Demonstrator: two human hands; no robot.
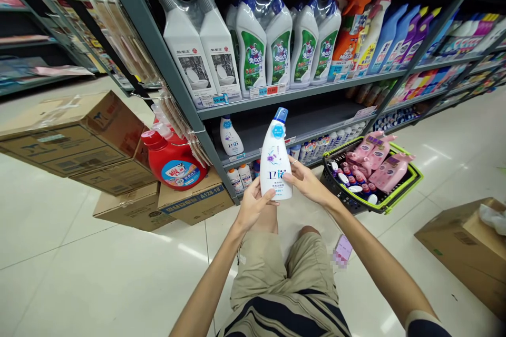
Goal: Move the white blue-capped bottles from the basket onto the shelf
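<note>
A white bottle [275,157] with a blue cap and a purple flower label is held upright in front of the shelves. My left hand [252,206] grips its lower left edge, thumb across the base. My right hand [307,181] wraps its lower right side from behind. One matching white bottle [230,137] stands alone on the grey middle shelf [316,116] just behind.
A black and green basket [411,181] with pink refill pouches and small bottles sits on the floor at right. Cardboard boxes [75,134] and a red detergent jug [174,163] are stacked at left. Another box [470,245] lies at right. Toilet cleaner bottles [253,47] fill the upper shelf.
</note>
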